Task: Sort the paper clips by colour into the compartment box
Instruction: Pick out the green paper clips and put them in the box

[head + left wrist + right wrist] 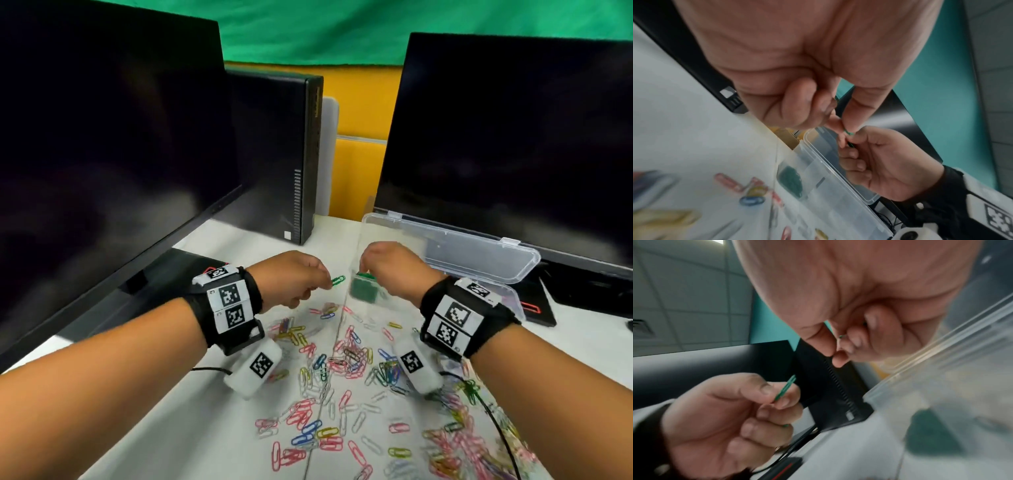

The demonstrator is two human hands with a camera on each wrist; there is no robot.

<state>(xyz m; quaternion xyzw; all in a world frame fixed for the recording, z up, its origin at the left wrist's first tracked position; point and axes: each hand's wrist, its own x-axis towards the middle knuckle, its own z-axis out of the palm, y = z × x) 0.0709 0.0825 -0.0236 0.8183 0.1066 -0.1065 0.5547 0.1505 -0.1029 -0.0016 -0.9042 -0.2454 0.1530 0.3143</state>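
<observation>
The left hand pinches 1 green paper clip between thumb and fingertips, its thin looped wire jutting toward the right hand. That hand's thumb and fingers close over a glimpse of green wire above the clear compartment box, where 1 compartment holds green clips. Loose clips, too many to count, litter the white desk between 2 dark monitors.

Monitors and box lid behind hands.
</observation>
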